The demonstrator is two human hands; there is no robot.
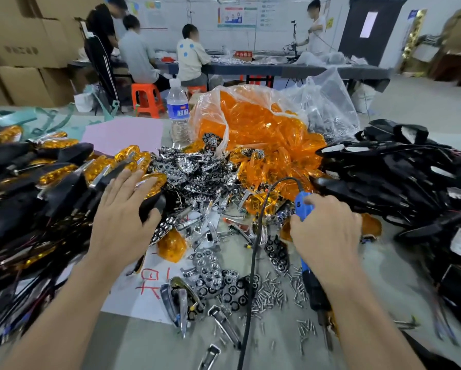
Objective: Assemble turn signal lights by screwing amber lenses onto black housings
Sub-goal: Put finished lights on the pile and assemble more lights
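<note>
Left hand (pixel 122 209) lies flat, grip slack, fingers straight on an assembled turn signal (pixel 154 184) left of centre. Right hand (pixel 328 236) has its grip clenched round the blue electric screwdriver (pixel 302 206).

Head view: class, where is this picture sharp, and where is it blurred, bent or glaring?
Head view: sharp in the middle, on the screws and the blue screwdriver in the right hand; smeared at the edges, as on the black housings; the wide lens slants the dark door; white glare on the clear plastic bag.
</note>
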